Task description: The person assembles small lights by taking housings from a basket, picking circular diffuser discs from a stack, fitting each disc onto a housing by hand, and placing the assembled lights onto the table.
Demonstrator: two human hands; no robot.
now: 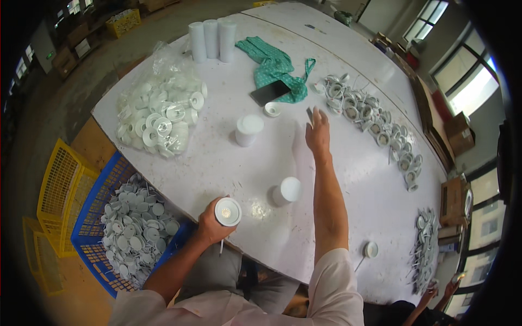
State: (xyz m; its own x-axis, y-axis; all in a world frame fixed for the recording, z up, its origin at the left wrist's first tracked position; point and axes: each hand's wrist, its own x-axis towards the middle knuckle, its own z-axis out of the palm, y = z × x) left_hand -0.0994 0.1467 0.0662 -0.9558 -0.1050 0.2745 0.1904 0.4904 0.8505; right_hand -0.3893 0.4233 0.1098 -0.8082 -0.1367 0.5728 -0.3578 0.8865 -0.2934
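Observation:
My left hand [212, 227], near the table's front edge, is closed around a round white lamp-like fitting [228, 212]. Its rimmed face is turned up and shows a pale yellowish centre; a thin white wire hangs below. My right arm stretches far forward over the table. Its hand [318, 133] has the fingers extended and the thumb apart, beside a small dark sliver whose kind I cannot make out. Between my arms stands a short white cylinder [290, 190], with another white cylinder [250, 125] farther back. A small white ring-shaped cup [272, 110] lies left of my right hand.
A black phone [270, 93] rests against a green dotted cloth [274, 65]. A clear bag of white cups [157, 117] and tall white cylinders [212, 41] stand back left. Wired fittings [370, 111] line the right. A blue basket [87, 239] holds grey-white discs. Another person's hands [443, 290] show lower right.

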